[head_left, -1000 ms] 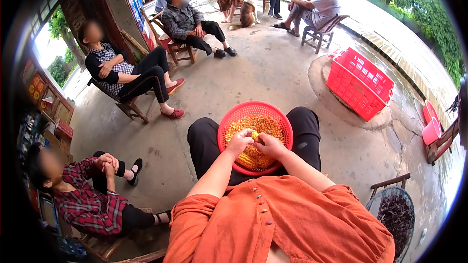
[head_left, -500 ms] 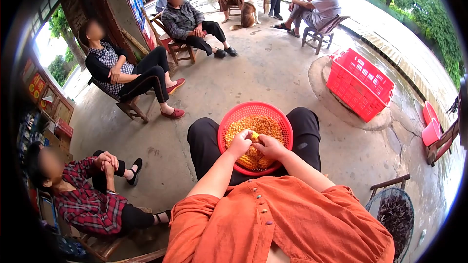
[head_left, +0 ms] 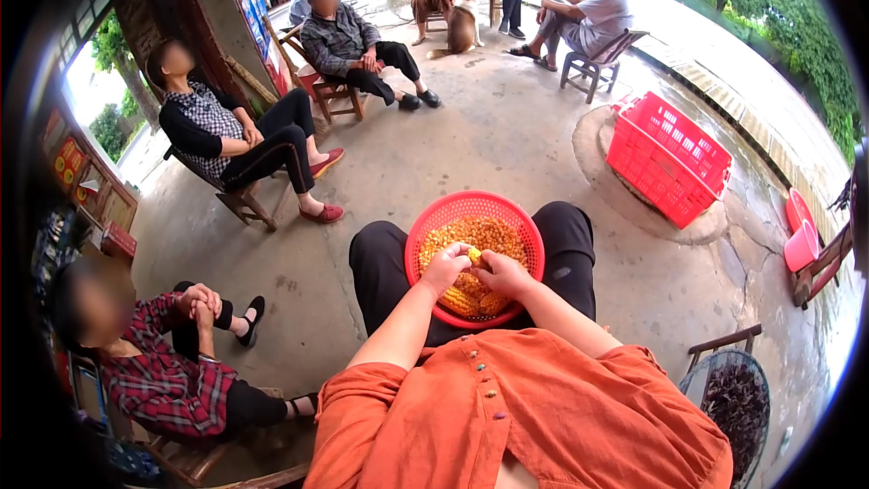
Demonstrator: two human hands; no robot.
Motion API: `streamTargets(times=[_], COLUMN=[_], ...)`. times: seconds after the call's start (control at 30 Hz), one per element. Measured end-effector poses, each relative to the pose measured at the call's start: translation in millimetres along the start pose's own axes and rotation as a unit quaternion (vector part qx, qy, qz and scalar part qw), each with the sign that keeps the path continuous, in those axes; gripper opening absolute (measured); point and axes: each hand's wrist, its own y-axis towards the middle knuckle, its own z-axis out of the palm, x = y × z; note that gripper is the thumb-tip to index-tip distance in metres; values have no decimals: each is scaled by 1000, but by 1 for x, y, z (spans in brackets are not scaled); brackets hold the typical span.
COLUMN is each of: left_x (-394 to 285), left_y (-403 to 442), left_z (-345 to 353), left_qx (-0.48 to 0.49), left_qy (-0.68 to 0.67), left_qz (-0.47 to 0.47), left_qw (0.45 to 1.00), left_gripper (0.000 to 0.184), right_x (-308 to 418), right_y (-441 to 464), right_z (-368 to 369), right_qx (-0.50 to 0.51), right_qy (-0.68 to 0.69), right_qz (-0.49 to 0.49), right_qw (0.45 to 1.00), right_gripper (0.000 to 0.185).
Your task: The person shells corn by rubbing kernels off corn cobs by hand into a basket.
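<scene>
A red plastic basket [head_left: 536, 258] with a perforated rim rests on my lap between my knees. Loose yellow-orange corn kernels [head_left: 489, 229] fill its far part, and corn cobs [head_left: 466, 302] lie at the near side. Over the basket, my left hand [head_left: 446, 269] and my right hand [head_left: 503, 273] meet with bent fingers around a small yellow corn cob [head_left: 473, 254]. Both hands are closed on it; the fingers hide most of the cob.
A red slatted crate [head_left: 668, 158] stands ahead on the right. Pink basins [head_left: 801, 246] sit at the far right, with a basket of dark dried material [head_left: 735, 403] below. Several people sit on chairs around me, and a dog [head_left: 465, 23] sits at the back.
My hands stay together on the corn cob, with only slight finger movement. The seated person in the checked top has lowered their arms, and the person in plaid has turned their head.
</scene>
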Motion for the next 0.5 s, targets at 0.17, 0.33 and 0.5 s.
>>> streamTargets(times=[0.17, 0.33, 0.5], left_x=[6, 10, 3], left_y=[3, 3, 2], left_z=[-2, -2, 0], left_qx=[0, -32, -16], left_qy=[23, 43, 7], left_qz=[4, 2, 5], left_qw=[1000, 999, 1000], left_gripper=[29, 38, 35], right_x=[1, -1, -3], right_y=[-1, 1, 0], right_z=[0, 2, 2], right_qx=[3, 18, -8], right_qy=[-1, 22, 53], right_qz=[2, -16, -2], right_qw=[1000, 999, 999], right_gripper=[30, 28, 27])
